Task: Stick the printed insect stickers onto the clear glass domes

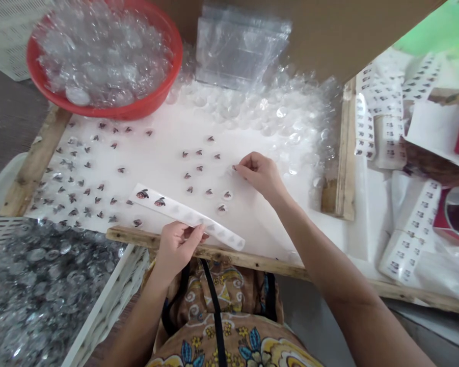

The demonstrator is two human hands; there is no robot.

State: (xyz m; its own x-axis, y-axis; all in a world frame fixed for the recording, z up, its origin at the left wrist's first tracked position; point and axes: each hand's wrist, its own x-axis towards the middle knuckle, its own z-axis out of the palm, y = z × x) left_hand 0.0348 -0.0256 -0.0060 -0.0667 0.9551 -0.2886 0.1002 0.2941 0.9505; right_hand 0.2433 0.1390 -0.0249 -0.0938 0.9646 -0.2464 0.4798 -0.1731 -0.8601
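My left hand pinches a white sticker strip near the table's front edge. Two dark and red printed stickers show at the strip's left end, and only faint grey marks along the rest. Further right and back, my right hand has its thumb and forefinger together on a small dark sticker, at what looks like a clear round piece on the white surface. Left of that hand lie several clear discs, each bearing a sticker, one of them a disc close by. More stickered discs spread over the table's left part.
A red basin of clear pieces stands back left, beside clear plastic bags. Loose clear discs cover the back right. Wooden strips edge the table. Sticker rolls lie right; a crate of clear pieces sits below left.
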